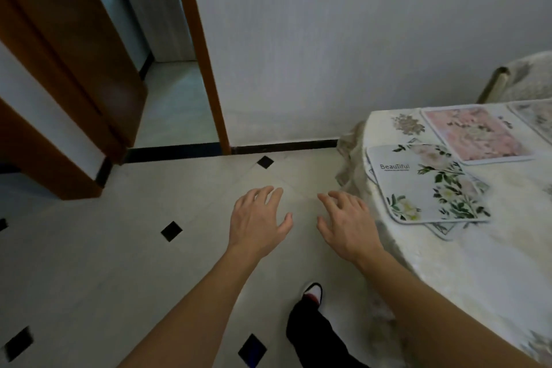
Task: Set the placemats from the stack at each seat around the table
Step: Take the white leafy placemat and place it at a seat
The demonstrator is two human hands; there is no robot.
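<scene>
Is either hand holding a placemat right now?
No, the left hand and right hand are both open and empty over the floor, short of the stack of placemats on the table.

Open floor (149, 248): wide and bare left of the table.
Table (478, 263): its edge blocks the right side (draped cloth).
Doorway (173, 98): open, door (74, 54) swung aside.

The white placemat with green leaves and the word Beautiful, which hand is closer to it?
Right. The right hand hovers open just left of the white floral placemat, not touching; the left hand is farther left, over the floor.
</scene>
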